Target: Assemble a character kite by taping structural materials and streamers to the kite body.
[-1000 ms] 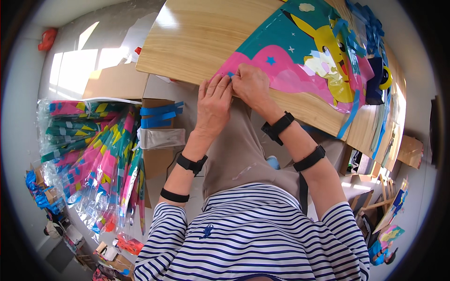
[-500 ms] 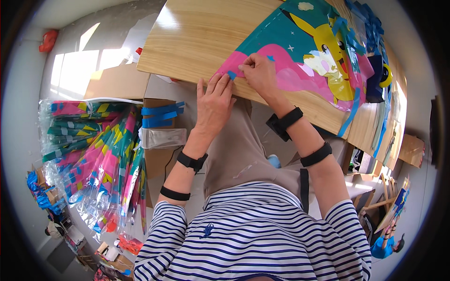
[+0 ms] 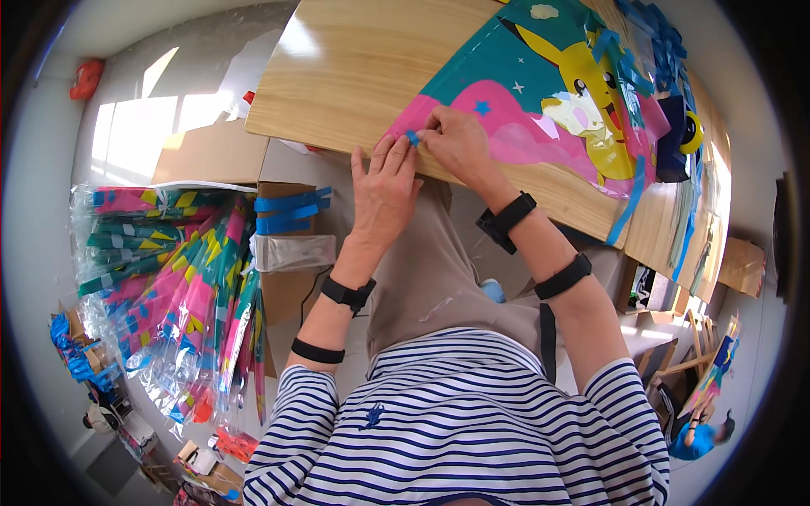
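Note:
A printed plastic kite sail point(image 3: 472, 76), green and pink with a yellow cartoon figure, lies on the wooden table. Its pointed pink corner reaches the table's near edge. On that corner sits a small piece of blue tape point(image 3: 412, 137). My left hand point(image 3: 386, 194) rests at the edge with fingers stretched out, their tips on the corner beside the tape. From the right, my right hand point(image 3: 458, 145) pinches at the tape's edge with thumb and forefinger; the fingertips partly hide the contact.
Blue strips point(image 3: 291, 211) hang on a cardboard box point(image 3: 287, 187) at the left, above a clear packet point(image 3: 295, 252). Many folded printed sails point(image 3: 177, 270) are heaped there. More blue strips point(image 3: 662, 51) and a dark blue roll point(image 3: 673, 139) lie on the table's right. A person point(image 3: 696, 438) stands at far right.
My right hand has moved slightly left and down, bringing its fingertips to the blue tape. The sail has shifted a little left. My left hand stays nearly in place.

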`<state>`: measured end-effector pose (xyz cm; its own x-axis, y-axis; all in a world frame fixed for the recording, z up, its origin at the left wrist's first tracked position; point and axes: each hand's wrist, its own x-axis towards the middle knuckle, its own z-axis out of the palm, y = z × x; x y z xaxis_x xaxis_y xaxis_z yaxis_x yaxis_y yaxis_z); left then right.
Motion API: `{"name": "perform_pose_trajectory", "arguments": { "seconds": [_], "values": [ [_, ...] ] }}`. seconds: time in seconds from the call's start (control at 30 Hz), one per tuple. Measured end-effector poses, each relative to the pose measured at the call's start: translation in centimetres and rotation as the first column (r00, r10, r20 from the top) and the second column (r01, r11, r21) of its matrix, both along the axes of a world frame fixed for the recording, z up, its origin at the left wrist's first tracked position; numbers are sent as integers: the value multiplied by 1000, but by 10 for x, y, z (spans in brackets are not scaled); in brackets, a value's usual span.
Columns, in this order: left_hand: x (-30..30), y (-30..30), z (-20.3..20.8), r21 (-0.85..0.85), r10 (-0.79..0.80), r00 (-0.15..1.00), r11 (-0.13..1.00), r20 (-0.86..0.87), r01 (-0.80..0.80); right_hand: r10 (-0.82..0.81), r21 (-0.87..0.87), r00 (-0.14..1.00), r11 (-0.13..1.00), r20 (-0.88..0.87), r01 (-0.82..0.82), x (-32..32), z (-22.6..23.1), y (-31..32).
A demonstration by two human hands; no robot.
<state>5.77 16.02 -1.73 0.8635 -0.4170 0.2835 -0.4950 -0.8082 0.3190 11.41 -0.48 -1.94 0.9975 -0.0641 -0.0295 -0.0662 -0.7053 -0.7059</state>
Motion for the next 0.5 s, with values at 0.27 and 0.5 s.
{"name": "perform_pose_trajectory", "arguments": {
  "seconds": [0.27,0.5],
  "values": [
    [0,2,3,11,-12,1000,1000,-27,12,-46,-82,998,995,47,50,-4,-1,11],
    [-5,6,-4,25,-64,998,998,-7,65,-56,-84,998,995,36,59,-4,1,12]
  ]
}}
